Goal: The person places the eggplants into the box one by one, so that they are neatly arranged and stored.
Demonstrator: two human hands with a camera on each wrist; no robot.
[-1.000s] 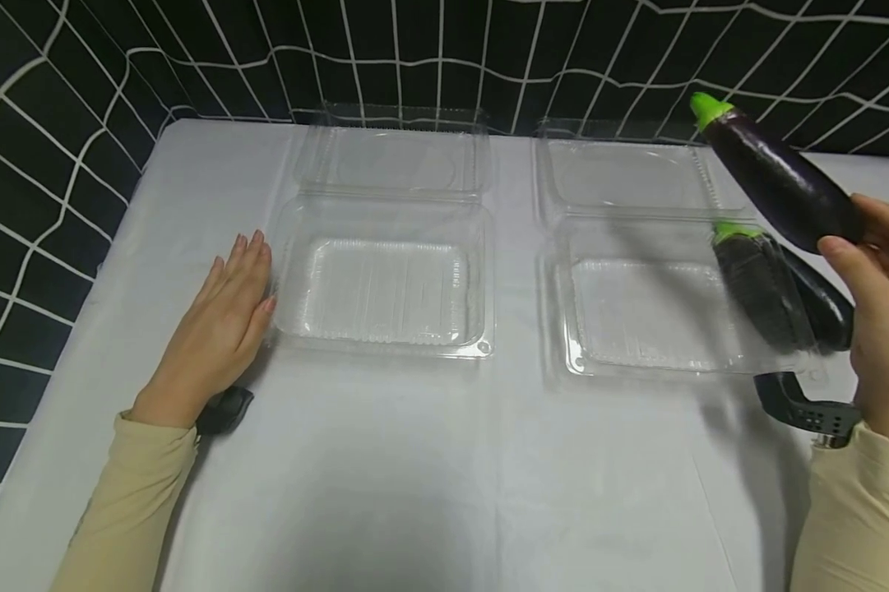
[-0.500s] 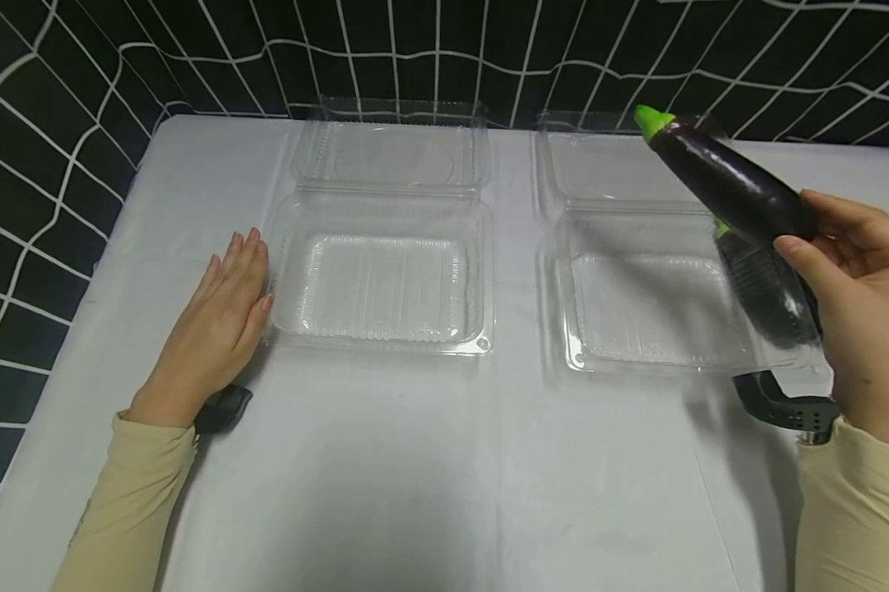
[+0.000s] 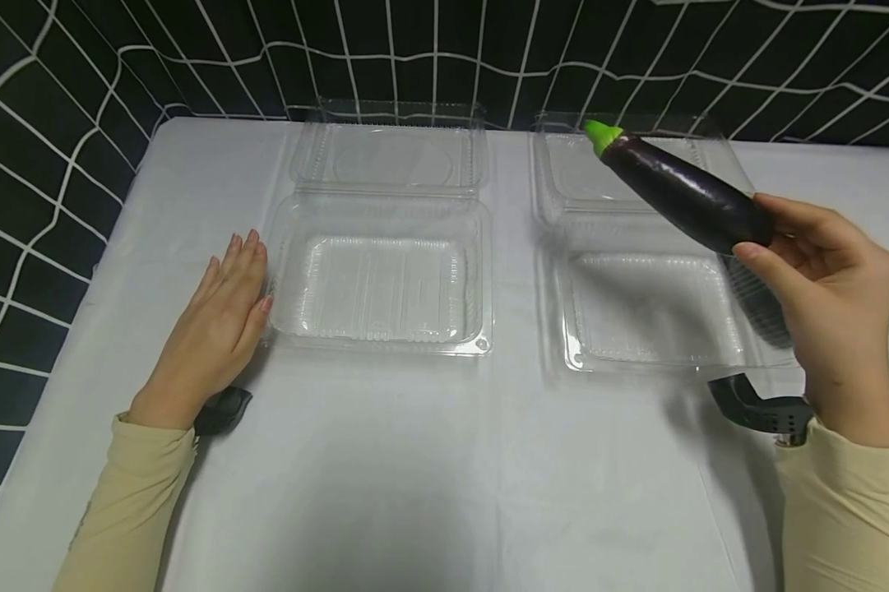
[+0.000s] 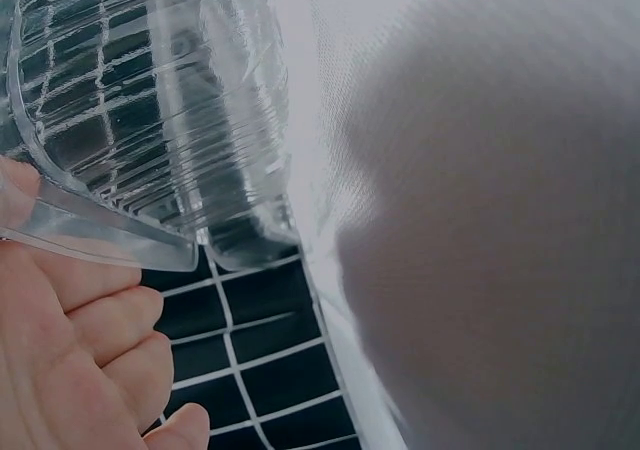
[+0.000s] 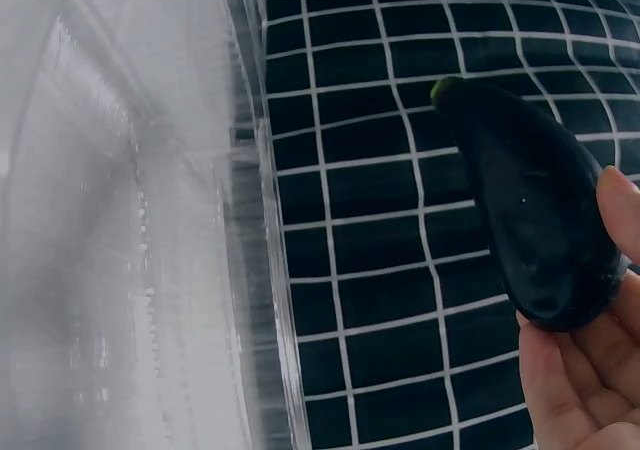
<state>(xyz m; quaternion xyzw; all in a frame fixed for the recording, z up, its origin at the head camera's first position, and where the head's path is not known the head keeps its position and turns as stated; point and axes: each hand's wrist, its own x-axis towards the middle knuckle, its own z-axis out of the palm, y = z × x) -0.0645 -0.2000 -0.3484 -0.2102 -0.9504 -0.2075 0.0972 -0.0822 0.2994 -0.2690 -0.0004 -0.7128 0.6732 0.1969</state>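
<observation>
In the head view my right hand [image 3: 836, 304] grips a dark purple eggplant [image 3: 688, 193] by its thick end, fingers and thumb around it. Its green stem end points up and left, and the eggplant hangs above the right clear plastic clamshell container [image 3: 651, 362]. The right wrist view also shows this eggplant [image 5: 530, 200] in the fingers. My left hand [image 3: 210, 329] lies with straight fingers along the left edge of the left clear clamshell container [image 3: 385, 349]. In the left wrist view its fingers [image 4: 110, 330] are at that container's rim [image 4: 110, 240].
Another eggplant [image 3: 758, 304] lies by the right container's right wall, seen through the plastic and partly hidden by my right hand. Both containers have their lids [image 3: 392, 156] laid back. A dark wall with a white grid [image 3: 444, 57] borders the white table [image 3: 385, 460].
My right hand has carried the eggplant leftward, from beyond the right container's side to above it. The left hand and both containers have stayed in place.
</observation>
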